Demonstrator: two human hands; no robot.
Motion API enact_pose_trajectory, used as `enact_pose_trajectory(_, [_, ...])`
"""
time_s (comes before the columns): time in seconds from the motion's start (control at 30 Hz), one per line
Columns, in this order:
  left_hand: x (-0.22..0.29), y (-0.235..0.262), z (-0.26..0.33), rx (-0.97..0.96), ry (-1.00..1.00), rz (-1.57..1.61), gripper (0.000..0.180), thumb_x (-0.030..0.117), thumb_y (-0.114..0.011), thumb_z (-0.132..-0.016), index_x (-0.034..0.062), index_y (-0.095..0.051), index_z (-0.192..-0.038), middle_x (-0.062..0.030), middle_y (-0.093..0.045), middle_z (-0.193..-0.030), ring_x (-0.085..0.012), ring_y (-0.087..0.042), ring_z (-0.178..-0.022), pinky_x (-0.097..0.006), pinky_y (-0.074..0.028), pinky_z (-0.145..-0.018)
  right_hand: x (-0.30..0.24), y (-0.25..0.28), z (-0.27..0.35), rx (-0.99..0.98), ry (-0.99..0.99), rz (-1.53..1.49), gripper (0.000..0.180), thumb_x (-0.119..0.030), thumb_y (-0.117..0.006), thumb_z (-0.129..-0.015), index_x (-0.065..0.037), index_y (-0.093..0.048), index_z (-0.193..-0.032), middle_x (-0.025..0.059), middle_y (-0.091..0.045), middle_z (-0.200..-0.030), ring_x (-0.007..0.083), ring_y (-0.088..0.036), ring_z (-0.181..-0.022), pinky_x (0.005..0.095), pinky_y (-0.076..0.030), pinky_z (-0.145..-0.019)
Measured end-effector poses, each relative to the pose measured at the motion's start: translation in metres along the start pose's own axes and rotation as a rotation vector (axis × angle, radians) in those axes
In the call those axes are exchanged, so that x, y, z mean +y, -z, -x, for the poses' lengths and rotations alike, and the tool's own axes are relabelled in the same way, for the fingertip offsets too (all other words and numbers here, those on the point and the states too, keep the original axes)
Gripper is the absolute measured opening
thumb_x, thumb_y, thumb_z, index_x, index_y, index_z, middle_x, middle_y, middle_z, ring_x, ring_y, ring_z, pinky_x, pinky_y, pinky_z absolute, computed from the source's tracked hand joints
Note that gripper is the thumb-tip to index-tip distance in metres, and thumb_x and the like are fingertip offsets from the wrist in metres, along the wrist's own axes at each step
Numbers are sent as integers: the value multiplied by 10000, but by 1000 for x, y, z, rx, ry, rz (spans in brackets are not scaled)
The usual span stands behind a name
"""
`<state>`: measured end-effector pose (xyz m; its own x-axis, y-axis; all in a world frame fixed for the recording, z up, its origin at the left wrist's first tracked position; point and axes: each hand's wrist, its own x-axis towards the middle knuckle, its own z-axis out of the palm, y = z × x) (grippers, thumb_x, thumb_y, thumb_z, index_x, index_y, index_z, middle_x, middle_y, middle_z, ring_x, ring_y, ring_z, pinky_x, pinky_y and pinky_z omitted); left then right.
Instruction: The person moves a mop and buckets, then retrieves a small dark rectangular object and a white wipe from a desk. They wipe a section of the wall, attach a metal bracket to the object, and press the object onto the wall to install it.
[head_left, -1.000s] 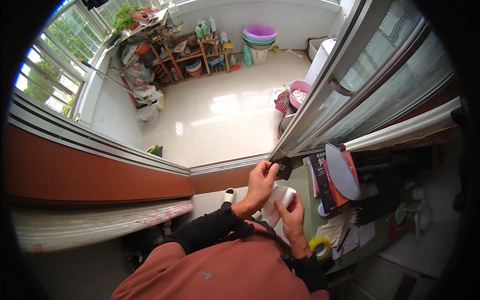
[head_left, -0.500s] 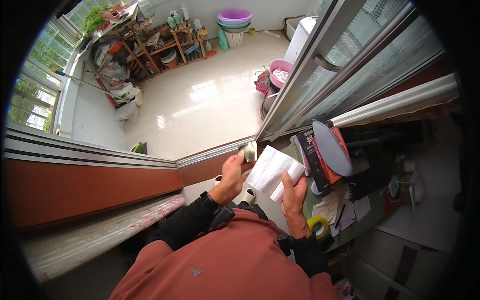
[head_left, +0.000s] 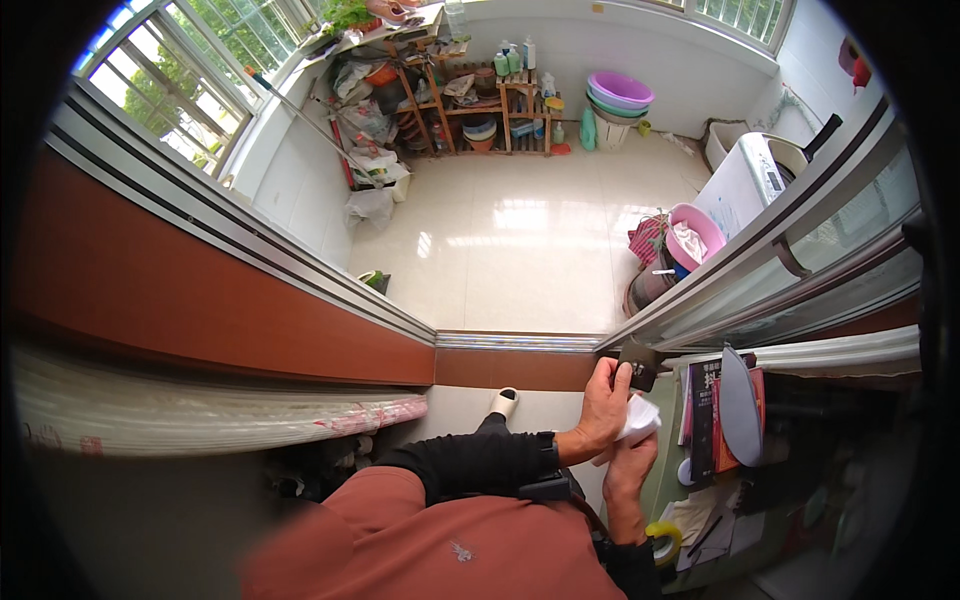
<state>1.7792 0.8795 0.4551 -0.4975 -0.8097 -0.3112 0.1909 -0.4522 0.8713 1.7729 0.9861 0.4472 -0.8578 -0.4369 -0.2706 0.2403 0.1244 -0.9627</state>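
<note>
My left hand (head_left: 597, 408) is closed on a dark, flat, squarish piece (head_left: 640, 366) that sticks out beyond its fingertips; whether it is a blade or a card I cannot tell. Just below, a crumpled white sheet of paper (head_left: 640, 418) is gripped in my right hand (head_left: 630, 468). The two hands are close together, the left partly in front of the paper, and some of the right fingers are hidden. Both are held left of a stack of books (head_left: 704, 420) on a green table (head_left: 668, 495).
A grey oval board (head_left: 739, 410) leans on the books. Yellow tape (head_left: 663, 543) lies on the table's near part. Ahead are a door track (head_left: 515, 342) and a sliding glass door (head_left: 800, 275). Beyond stand a pink basin (head_left: 697, 228), a washing machine (head_left: 745, 185) and a wooden shelf (head_left: 480, 105).
The paper, spread wide before, is now bunched smaller between my hands. My left hand has come nearer the right with the dark piece. The whole view has turned and shifted.
</note>
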Motion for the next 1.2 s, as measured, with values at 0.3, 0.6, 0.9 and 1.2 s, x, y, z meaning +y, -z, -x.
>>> enact_pose_trajectory(0.3, [-1,8,-30,32,157,186,186,277,-535,-1098,100,-513,-1046,19,-505,-766,-55,-400,-559,-262,-406,-484,6,7,-2,-24,99,-152,405,-56,-703,-916,38,-529,-1270,111,-639,-1196,198,-638,-1038,347,-530,-907])
enact_pose_trajectory(0.6, [-18,43,-36,-116,477,342,239,254,-518,-1099,52,-565,-1219,-117,-700,-1172,-265,-699,-1023,-456,-579,-952,-4,21,-28,417,74,-145,414,-126,-752,-946,26,-589,-1295,111,-674,-1191,203,-645,-968,357,-553,-793])
enact_pose_trajectory(0.9, [12,18,14,-270,411,267,126,289,-560,-1093,164,-572,-1109,15,-668,-1056,-118,-641,-952,-310,-506,-777,8,33,-38,461,41,95,487,-152,-813,-879,45,-570,-1253,152,-691,-1137,261,-677,-997,387,-563,-847])
enact_pose_trajectory(1.2, [12,-12,26,-359,-355,-381,100,94,-580,-1056,40,-571,-1139,-124,-598,-896,-190,-576,-776,-313,-498,-719,44,28,-11,-164,-30,-430,430,-322,-438,-1095,-81,-398,-1448,112,-551,-1314,234,-570,-1218,393,-511,-1003])
